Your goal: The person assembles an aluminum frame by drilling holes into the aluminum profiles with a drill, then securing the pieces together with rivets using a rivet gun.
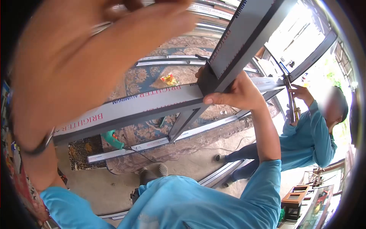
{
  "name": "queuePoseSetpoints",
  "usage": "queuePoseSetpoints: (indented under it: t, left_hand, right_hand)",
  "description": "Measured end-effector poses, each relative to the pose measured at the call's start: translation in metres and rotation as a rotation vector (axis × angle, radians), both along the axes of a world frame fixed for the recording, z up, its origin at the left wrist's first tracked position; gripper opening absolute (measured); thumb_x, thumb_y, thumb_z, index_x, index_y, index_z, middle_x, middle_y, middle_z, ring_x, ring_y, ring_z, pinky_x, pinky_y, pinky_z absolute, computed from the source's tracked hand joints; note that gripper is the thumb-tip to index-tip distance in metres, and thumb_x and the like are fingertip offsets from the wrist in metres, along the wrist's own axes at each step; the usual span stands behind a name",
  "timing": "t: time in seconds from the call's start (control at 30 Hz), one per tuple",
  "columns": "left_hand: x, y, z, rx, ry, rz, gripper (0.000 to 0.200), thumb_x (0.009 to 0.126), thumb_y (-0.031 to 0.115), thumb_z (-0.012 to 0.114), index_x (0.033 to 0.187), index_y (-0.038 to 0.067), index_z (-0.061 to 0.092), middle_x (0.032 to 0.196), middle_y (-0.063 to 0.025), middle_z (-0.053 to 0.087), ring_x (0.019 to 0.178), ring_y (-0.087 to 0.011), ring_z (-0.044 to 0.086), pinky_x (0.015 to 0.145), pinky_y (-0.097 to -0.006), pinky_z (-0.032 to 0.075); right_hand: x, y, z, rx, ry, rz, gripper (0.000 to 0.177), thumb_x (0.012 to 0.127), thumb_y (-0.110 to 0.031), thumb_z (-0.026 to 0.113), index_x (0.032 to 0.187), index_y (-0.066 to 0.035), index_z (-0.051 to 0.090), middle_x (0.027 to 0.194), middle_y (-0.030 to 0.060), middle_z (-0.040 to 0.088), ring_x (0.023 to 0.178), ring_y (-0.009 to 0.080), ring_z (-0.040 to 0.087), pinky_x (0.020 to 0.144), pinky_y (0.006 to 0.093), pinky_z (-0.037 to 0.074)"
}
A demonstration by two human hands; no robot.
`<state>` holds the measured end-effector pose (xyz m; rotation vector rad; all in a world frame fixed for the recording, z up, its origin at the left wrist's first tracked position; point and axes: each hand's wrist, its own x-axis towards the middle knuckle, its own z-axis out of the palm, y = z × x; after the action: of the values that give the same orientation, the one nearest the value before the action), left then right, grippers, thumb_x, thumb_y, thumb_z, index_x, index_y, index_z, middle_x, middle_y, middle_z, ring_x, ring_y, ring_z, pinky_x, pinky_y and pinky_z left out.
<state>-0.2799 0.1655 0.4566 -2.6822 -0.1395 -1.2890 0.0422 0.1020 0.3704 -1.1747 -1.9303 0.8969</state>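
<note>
My right hand (244, 91) is wrapped around the joint where an upright aluminium profile (244, 38) meets a long horizontal aluminium profile (145, 97). Its thumb presses on the near side of the joint. Both profiles are dark-edged and carry white protective film printed "BRIGHTER ALUMINUM". Close to the camera, my left hand (148, 23) is raised at the upper left above the horizontal profile, blurred. Its fingers are partly cut off by the top edge, so what they hold, if anything, is hidden.
A co-worker in a blue shirt (305, 133) stands at the right, hands at the frame's far end. Below lie a patterned carpet (137, 78), a green power tool (113, 139) with a cord and a yellow packet (169, 79). More profiles (217, 15) are stacked behind.
</note>
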Motion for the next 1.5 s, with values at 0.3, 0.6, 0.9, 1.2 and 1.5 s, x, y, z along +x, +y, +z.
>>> queuePoseSetpoints:
  t: [0.3,0.6,0.9,1.2,1.5]
  left_hand:
    - [-0.120,-0.064,-0.183,-1.272,0.286,0.027,0.028,0.085,0.018,0.081,0.102,0.001,0.066,0.082,-0.0077,0.070,0.074,-0.0195,0.071,0.067,-0.0328,0.054]
    - [-0.245,0.004,-0.595,-1.943,-0.489,0.736,0.055,0.096,0.029,0.072,0.130,-0.007,0.049,0.107,-0.0126,0.062,0.104,-0.0172,0.063,0.090,-0.0374,0.050]
    - [-0.149,0.042,-0.569,-2.443,-1.313,0.346,0.022,0.096,0.033,0.071,0.106,0.015,0.063,0.095,-0.0019,0.065,0.088,-0.0183,0.065,0.087,-0.0439,0.057]
    - [-0.188,0.034,-0.589,-2.206,-1.151,0.164,0.020,0.098,0.021,0.067,0.110,0.005,0.061,0.096,-0.0074,0.068,0.084,-0.0190,0.066,0.075,-0.0328,0.057]
    - [-0.203,-0.078,-0.360,-1.932,-0.367,0.009,0.047,0.080,0.009,0.082,0.120,0.001,0.060,0.104,-0.0125,0.071,0.083,-0.0216,0.071,0.072,-0.0342,0.058]
  right_hand:
    - [0.007,0.007,-0.002,0.245,-0.235,0.066,0.061,0.070,-0.015,0.096,0.119,-0.003,0.062,0.105,0.0076,0.069,0.096,0.0168,0.066,0.079,0.0315,0.055]
    - [-0.028,0.009,-0.012,0.366,0.137,0.003,0.056,0.092,-0.042,0.075,0.126,-0.001,0.058,0.104,0.0073,0.068,0.100,0.0191,0.065,0.083,0.0349,0.053]
    - [-0.034,0.007,-0.022,0.526,-0.215,-0.409,0.031,0.094,-0.031,0.062,0.095,0.000,0.062,0.082,0.0111,0.061,0.077,0.0270,0.058,0.071,0.0402,0.047]
    - [-0.038,0.007,-0.032,0.742,-0.220,-0.503,0.026,0.090,-0.025,0.063,0.097,0.000,0.061,0.084,0.0142,0.059,0.077,0.0301,0.056,0.071,0.0404,0.046]
    - [-0.028,0.013,-0.035,0.759,-0.235,-0.474,0.032,0.091,-0.030,0.065,0.098,0.001,0.062,0.088,0.0143,0.061,0.082,0.0290,0.056,0.077,0.0405,0.047]
